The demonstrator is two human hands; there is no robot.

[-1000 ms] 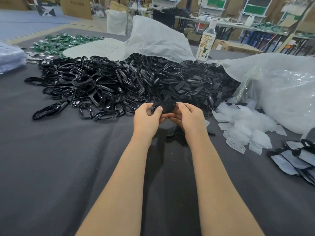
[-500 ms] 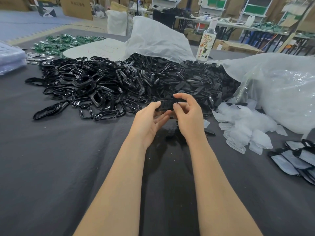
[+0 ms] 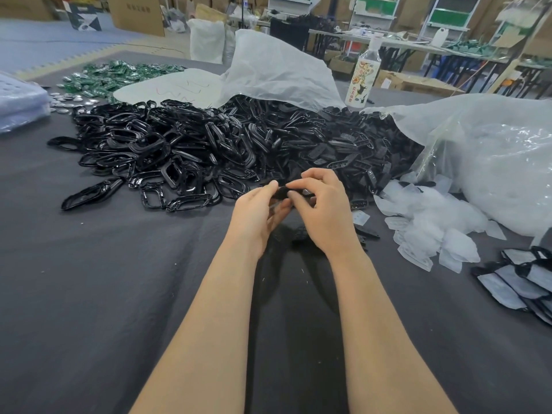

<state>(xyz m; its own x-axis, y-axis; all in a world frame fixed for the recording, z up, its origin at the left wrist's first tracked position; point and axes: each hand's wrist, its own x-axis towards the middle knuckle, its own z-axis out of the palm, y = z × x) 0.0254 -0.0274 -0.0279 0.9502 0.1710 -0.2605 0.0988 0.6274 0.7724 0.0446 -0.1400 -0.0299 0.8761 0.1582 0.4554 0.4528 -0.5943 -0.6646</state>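
Meeting above the table, left hand (image 3: 257, 216) and right hand (image 3: 324, 210) pinch a small black part (image 3: 282, 193) with curled fingers.

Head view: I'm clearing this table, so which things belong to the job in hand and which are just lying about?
Job in hand: left hand, right hand, the small black part both pinch, black frame pile, flat black pieces, probably the clear bags.
Lying about: bottle, green boards, silver discs.
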